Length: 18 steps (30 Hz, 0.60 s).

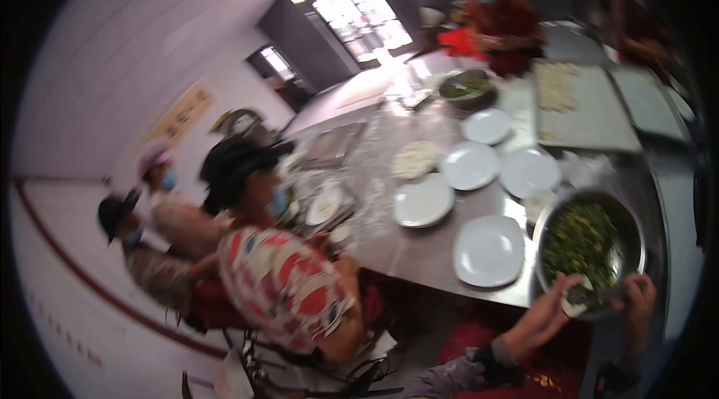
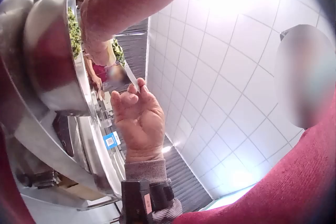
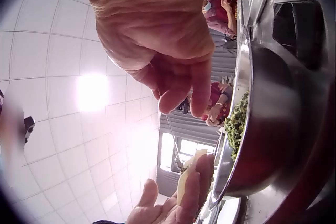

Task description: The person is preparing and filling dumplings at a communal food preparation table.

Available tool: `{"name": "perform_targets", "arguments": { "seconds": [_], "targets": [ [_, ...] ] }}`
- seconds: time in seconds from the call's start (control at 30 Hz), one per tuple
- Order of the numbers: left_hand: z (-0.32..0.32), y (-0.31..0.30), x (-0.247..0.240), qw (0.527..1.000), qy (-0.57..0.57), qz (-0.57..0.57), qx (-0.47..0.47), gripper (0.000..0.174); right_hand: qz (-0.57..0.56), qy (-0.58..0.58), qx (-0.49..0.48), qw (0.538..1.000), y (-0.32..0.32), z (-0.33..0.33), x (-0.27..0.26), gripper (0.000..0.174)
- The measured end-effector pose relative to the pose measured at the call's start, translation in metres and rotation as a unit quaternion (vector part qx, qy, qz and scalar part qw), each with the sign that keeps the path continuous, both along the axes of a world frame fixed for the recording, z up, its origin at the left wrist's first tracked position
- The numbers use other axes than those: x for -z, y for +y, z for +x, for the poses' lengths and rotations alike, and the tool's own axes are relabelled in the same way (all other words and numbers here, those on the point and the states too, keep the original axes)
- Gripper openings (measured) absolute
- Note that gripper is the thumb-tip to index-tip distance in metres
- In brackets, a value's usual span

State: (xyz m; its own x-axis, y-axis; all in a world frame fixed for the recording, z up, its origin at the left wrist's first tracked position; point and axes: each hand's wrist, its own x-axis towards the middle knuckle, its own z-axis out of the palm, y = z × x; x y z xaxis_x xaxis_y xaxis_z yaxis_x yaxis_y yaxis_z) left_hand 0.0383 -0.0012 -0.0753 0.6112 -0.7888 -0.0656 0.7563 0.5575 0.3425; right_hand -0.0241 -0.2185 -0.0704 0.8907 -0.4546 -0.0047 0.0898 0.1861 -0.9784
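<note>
My left hand [image 1: 541, 322] cradles a pale dough wrapper [image 1: 575, 310] at the near edge of the bowl [image 1: 642, 242] of chopped greens [image 1: 577, 238]. In the right wrist view the wrapper [image 3: 188, 178] lies along the fingers of the left hand [image 3: 173, 206], thumb apart. My right hand [image 1: 639, 300] grips the handle of a thin utensil, whose end meets the greens on the wrapper. The left wrist view shows this utensil [image 2: 132, 76] between the curled fingers and thumb of the right hand [image 2: 140, 124], and greens [image 2: 118, 52] at the wrapper.
White plates [image 1: 488, 251] stand left of the bowl on the metal table [image 1: 374, 230]. Farther back are a tray [image 1: 592, 118] with pale pieces and another bowl [image 1: 468, 99] of greens. People [image 1: 284, 286] sit along the left side; others are across the table.
</note>
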Motion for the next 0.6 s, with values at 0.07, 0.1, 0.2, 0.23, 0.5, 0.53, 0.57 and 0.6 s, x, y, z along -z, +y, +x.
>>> {"name": "perform_targets", "arguments": {
  "seconds": [0.07, 0.1, 0.2, 0.23, 0.5, 0.53, 0.57, 0.6],
  "targets": [
    [0.001, -0.001, 0.006, 0.999, -0.024, -0.048, -0.002, 0.063, -0.011, -0.021, 0.004, 1.0, -0.012, 0.002, 0.012, 0.016],
    [0.0, -0.001, 0.006, 0.998, -0.023, -0.054, -0.006, 0.061, -0.013, -0.066, -0.013, 0.998, -0.018, 0.003, 0.018, 0.018],
    [0.001, 0.002, 0.008, 0.997, -0.034, -0.065, -0.006, 0.06, -0.026, -0.041, -0.085, 0.995, -0.029, 0.01, 0.031, 0.019],
    [0.004, 0.0, 0.015, 0.996, -0.038, -0.079, 0.004, 0.06, -0.003, -0.036, -0.087, 0.996, -0.032, 0.014, 0.036, 0.017],
    [0.006, 0.013, 0.006, 0.998, -0.042, -0.031, -0.045, 0.058, -0.257, -0.086, 0.001, 0.963, -0.028, -0.013, -0.025, 0.019],
    [0.006, 0.02, 0.003, 0.997, -0.05, -0.022, -0.062, 0.056, -0.173, -0.061, 0.007, 0.983, -0.027, -0.017, -0.03, 0.019],
    [0.007, 0.025, 0.002, 0.996, -0.043, -0.019, -0.079, 0.054, -0.088, -0.036, 0.012, 0.995, -0.025, -0.019, -0.033, 0.019],
    [0.009, 0.03, 0.002, 0.994, -0.036, -0.017, -0.098, 0.053, -0.228, -0.044, -0.005, 0.973, -0.022, -0.019, -0.035, 0.018]
  ]
}}
